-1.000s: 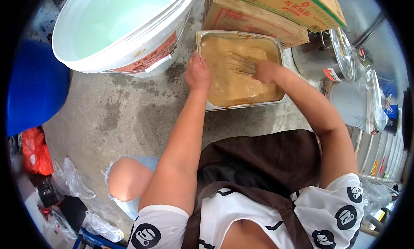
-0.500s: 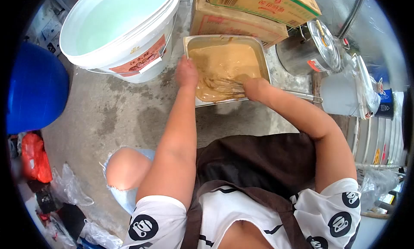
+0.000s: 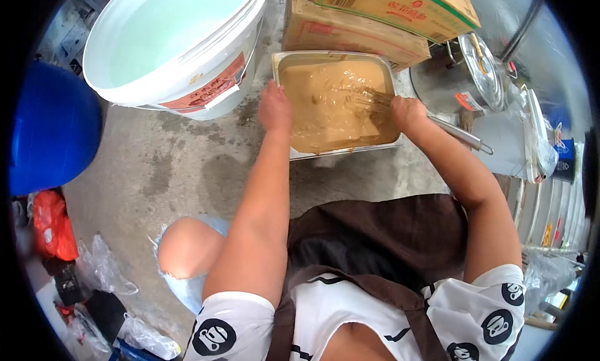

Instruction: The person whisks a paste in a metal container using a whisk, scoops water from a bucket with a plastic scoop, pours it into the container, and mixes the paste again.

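A rectangular metal tray [image 3: 350,151] on the concrete floor holds a thick tan-brown liquid [image 3: 331,105]. My right hand [image 3: 410,114] is closed round a metal whisk [image 3: 459,135] at the tray's right side; its wires dip into the liquid and its handle sticks out behind the hand, to the lower right. At the tray's left edge, my left hand [image 3: 274,108] grips the rim, with its fingertips partly hidden.
A white bucket [image 3: 231,105] of pale green liquid stands left of the tray, near a blue barrel [image 3: 53,127]. Cardboard boxes [image 3: 356,33] sit behind the tray. To the right are a lidded steel pot [image 3: 437,83] and a white container [image 3: 503,142]. Plastic bags [image 3: 103,267] lie at lower left.
The whisk first swept toward the tray's near edge, then moved back up and right with my right hand. My left hand stays at the left rim. The view has shifted slightly.
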The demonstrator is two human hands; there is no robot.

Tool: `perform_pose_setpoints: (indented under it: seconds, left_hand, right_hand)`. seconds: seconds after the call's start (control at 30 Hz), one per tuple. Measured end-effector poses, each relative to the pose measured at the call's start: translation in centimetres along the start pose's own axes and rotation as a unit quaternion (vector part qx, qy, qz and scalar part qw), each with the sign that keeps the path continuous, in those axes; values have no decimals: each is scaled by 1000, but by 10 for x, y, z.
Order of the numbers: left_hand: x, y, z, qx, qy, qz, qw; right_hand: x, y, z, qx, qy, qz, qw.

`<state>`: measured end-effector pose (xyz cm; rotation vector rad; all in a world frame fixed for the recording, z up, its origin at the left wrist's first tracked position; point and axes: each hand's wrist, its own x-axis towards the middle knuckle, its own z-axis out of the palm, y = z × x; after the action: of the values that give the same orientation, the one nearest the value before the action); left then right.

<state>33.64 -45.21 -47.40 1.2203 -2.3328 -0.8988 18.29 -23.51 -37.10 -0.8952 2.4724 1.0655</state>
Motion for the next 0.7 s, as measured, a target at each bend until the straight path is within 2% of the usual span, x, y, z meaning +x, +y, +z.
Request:
perform_pose_setpoints:
  seconds: [0.07,0.2,0.27,0.37,0.43,0.5,0.63,0.7]
  left_hand:
    - [-1,-1,3,-7,21,13,1000]
    - [-1,-4,7,-33,76,60,995]
    - [0,-1,4,-30,52,46,997]
    - [-1,-1,5,-31,47,36,998]
    - [-1,-2,4,-37,63,41,997]
    - [1,0,3,-39,18,28,999]
    - [0,-2,6,-46,54,43,997]
    - [1,-1,2,-36,-3,16,999]
  right_hand:
    - [12,-7,-7,6,48,-39,998]
    - [24,-20,-21,74,0,-79,994]
    - [30,-29,-27,145,-16,-132,980]
    - [27,-53,-47,171,-27,-145,974]
    - [28,-65,-50,170,-25,-154,973]
    - [29,-73,-45,167,-21,-159,973]
    - [7,-78,-46,160,-30,-168,972]
    - [-8,-76,-42,150,-26,-178,972]
